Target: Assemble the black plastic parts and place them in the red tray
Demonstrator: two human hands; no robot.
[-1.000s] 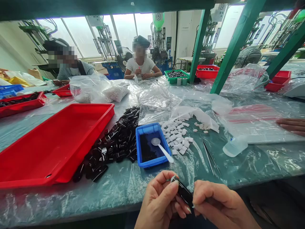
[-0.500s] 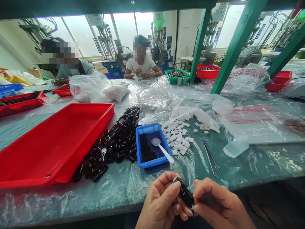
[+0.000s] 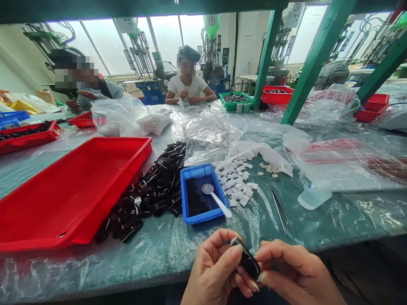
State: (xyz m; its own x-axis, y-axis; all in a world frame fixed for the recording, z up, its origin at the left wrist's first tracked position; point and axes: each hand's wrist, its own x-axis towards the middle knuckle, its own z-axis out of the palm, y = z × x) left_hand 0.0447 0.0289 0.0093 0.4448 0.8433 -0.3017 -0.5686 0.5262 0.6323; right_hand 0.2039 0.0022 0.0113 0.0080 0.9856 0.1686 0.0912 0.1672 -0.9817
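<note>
In front of the table edge my left hand (image 3: 216, 267) is closed on a small, glossy black piece (image 3: 249, 262), elongated with rounded ends and a pale spot at its upper end. Thumb and fingers grip its upper part, and it tilts down to the right. My right hand (image 3: 286, 269) has its thumb and forefinger at the piece's lower right end, seemingly pinching it. Just beyond my hands stands a blue tray (image 3: 186, 190) with dark contents and a white plastic spoon (image 3: 219, 203) lying across it. Tweezers (image 3: 280, 209) rest on the table to its right.
A large red tray (image 3: 63, 195) stands left of a heap of black pieces (image 3: 155, 186). White square pads (image 3: 237, 182) lie right of the blue tray, with a translucent container (image 3: 314, 197) farther right. Green posts (image 3: 318, 63) slant across. Two people sit opposite.
The black piece has turned slightly in my fingers, showing more of its glossy face. The person at the far left has raised their hands. A brownish shape at the right edge reaches farther in.
</note>
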